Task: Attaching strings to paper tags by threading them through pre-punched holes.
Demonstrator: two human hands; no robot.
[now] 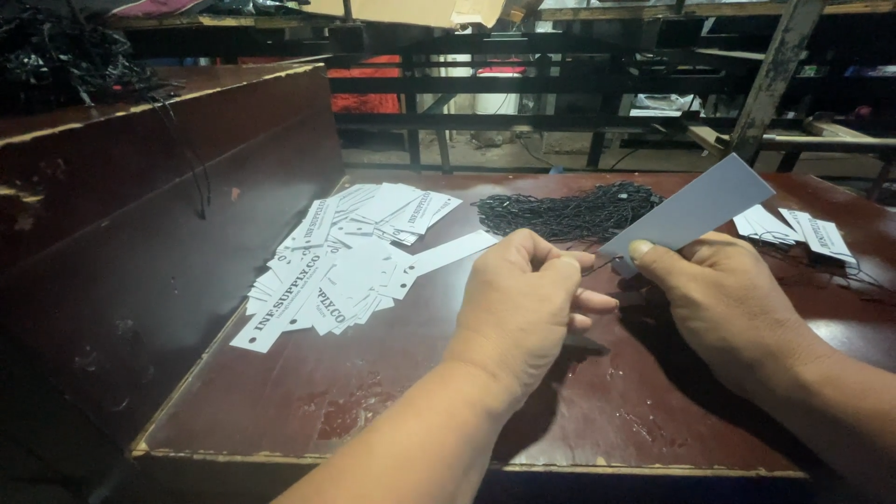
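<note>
Far left of the frame there's a raised dark wooden ledge (140, 159) with a tangle of black cord (65, 56) heaped on it in the upper left, a couple of strands dangling down its face. Just right of that, in the left-centre, a loose fan of white rectangular paper tags with black print and punched holes (336, 266) is spread flat on the dark reddish-brown desk (373, 401), probably so single tags are easy to pull off.

In the middle, the person's left hand (523, 303) has its grip pinched together on a thin black string (597, 268), thumb and fingertips tight, holding the end stiff and pointed at the tag. Behind it, upper centre, a pile of black string loops (569, 210) sits within easy reach.

Right of centre, the right hand (719, 299) has its grip clamped on the lower end of a plain grey-white card tag (695, 210), thumb on top, the tag tilted up and away so the hole end faces the string. At the far right a smaller pile of white tags with black strings attached (803, 233) lies apart from the unstrung ones.

The desk is worn, the varnish scuffed and chipped near the front edge. Behind it: black metal racking (523, 84), a bare dusty floor, dim workshop light.
</note>
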